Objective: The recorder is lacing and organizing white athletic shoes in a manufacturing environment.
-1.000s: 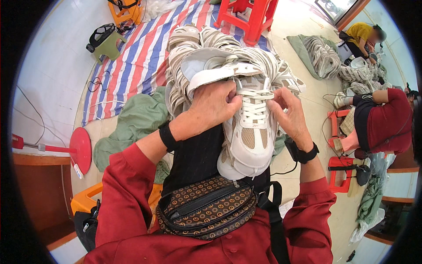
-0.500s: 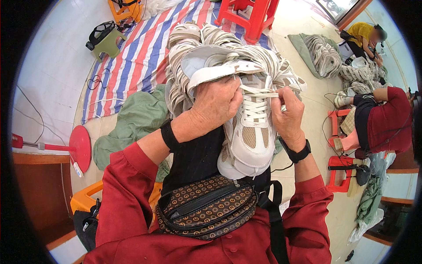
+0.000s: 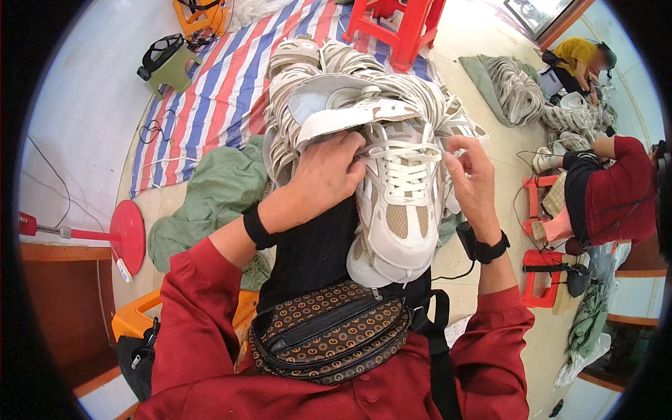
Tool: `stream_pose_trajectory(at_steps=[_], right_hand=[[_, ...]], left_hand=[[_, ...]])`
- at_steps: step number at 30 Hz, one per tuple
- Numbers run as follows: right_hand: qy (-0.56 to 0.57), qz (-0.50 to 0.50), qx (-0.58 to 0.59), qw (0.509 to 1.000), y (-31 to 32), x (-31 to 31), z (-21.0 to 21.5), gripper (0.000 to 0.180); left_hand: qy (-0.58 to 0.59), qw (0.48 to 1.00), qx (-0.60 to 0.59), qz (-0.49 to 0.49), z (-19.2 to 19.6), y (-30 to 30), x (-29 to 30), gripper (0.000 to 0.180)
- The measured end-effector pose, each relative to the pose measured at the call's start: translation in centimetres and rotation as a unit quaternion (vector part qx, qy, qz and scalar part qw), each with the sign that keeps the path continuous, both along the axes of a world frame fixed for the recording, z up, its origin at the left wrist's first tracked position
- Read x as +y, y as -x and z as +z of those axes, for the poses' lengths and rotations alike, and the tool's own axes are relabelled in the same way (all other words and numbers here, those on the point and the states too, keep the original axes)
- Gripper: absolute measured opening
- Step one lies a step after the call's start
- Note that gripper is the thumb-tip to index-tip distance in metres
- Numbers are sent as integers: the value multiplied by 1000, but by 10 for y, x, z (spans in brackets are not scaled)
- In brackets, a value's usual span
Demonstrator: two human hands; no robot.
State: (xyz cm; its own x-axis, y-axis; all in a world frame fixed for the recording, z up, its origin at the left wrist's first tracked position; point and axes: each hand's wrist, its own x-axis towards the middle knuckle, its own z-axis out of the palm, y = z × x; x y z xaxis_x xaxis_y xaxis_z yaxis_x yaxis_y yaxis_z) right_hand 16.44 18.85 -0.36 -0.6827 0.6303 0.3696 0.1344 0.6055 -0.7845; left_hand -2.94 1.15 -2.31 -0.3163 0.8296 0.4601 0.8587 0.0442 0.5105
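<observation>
A white and beige sneaker (image 3: 402, 210) rests on my lap with its toe toward me, and another pale shoe lies partly hidden under it. Its white laces (image 3: 406, 171) run criss-cross over the tongue, with a strand across the top. My left hand (image 3: 323, 175) is beside the shoe's upper left edge, fingers bent, thumb and forefinger apart near the lace. On the other side my right hand (image 3: 474, 175) hovers with loosely curled, parted fingers, just off the laces. Beyond, a white shoe part (image 3: 336, 120) lies against a thick bundle of similar uppers (image 3: 294, 91).
A striped sheet (image 3: 217, 91) covers the floor ahead, with a red stool (image 3: 399, 31) on it. Green cloth (image 3: 210, 189) lies at left. A patterned waist bag (image 3: 329, 332) sits at my waist. Two people work at right, near more shoe bundles (image 3: 516, 91).
My right hand has released the lace and moved a little outward. My left hand has drawn back to the left, and its fingers have loosened. The sneaker has hardly moved.
</observation>
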Motion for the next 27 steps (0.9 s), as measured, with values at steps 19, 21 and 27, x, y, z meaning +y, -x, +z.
stream_pose_trajectory(at_steps=[19, 21, 27], right_hand=[[192, 83, -23, 978, 10, 13, 0, 5], [135, 85, -43, 986, 7, 14, 3, 7], [-169, 7, -85, 982, -7, 24, 1, 13]], left_hand=[[127, 939, -313, -58, 5, 15, -3, 23], [97, 967, -229, -47, -5, 15, 0, 19], [26, 989, -145, -4, -11, 21, 1, 12]])
